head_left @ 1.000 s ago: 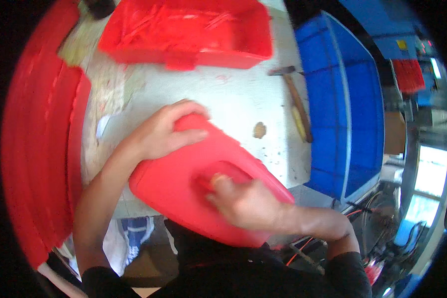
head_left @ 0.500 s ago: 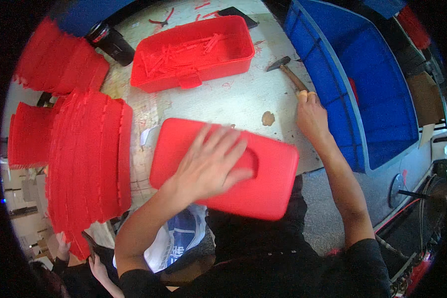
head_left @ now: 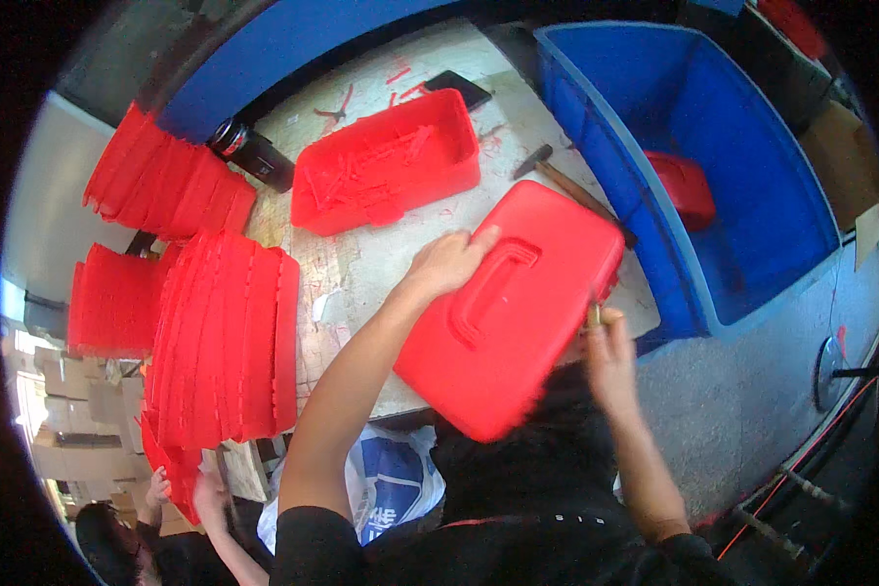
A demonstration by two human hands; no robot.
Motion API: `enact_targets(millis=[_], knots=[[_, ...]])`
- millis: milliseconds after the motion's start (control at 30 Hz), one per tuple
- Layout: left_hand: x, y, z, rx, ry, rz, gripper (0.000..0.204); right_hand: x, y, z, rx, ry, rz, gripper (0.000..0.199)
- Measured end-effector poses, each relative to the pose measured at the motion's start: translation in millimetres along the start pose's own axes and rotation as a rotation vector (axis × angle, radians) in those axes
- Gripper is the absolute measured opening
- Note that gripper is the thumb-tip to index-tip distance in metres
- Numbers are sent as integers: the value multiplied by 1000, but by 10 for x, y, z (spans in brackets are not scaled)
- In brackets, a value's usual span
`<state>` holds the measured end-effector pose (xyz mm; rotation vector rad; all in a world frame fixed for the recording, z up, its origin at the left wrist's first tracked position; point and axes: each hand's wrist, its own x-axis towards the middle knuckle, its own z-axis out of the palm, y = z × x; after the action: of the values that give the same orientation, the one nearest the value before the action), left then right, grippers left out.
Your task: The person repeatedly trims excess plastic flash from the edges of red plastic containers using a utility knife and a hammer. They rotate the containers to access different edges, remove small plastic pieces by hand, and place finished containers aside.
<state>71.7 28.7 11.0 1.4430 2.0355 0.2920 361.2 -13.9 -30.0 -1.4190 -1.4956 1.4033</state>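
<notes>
A person in a black shirt (head_left: 547, 552) works over a table (head_left: 347, 288), the left hand (head_left: 444, 264) clasping the far-left edge of a red lid (head_left: 523, 313), its fingers partly out of sight, while the right hand (head_left: 610, 361) pinches a slim yellowish tool (head_left: 594, 314) at the opposite edge. The lid lies slanted between the two hands, its moulded handle (head_left: 479, 285) facing up and its near corner reaching past the table toward the lap. Good edge work here would seem to call for a firm left hold kept out of the tool's path, a shallow angle and light, even strokes along the rim that spare the smooth face. Beyond the left hand sits a red tray (head_left: 430, 195) of red strips (head_left: 366, 166); a hammer (head_left: 562, 178) lies beyond the right hand, just past the lid, and a blue bin (head_left: 752, 127) stands to that hand's right. Stacked red parts (head_left: 230, 337) rise left of the left hand. Printed characters mark a white-and-blue bag (head_left: 391, 479) below the left forearm, and small pale lettering crosses the shirt; no label can be made out on the lid.
</notes>
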Motion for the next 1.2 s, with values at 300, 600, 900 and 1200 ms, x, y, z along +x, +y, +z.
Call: enact_targets(millis=[300,600,900,1200], knots=[[-1294,-391,480,-1071,324,74,61,-58,287,349,101,161,-335,28],[-2124,-157,152,-1791,177,-257,46,-477,-768,-143,-204,-406,-367,10],[-2225,212,155,-1648,224,-209,44,-562,-847,14,-521,-408,-387,8],[-2238,242,187,-1660,230,-169,44,-598,-821,24,-516,-363,-392,8]])
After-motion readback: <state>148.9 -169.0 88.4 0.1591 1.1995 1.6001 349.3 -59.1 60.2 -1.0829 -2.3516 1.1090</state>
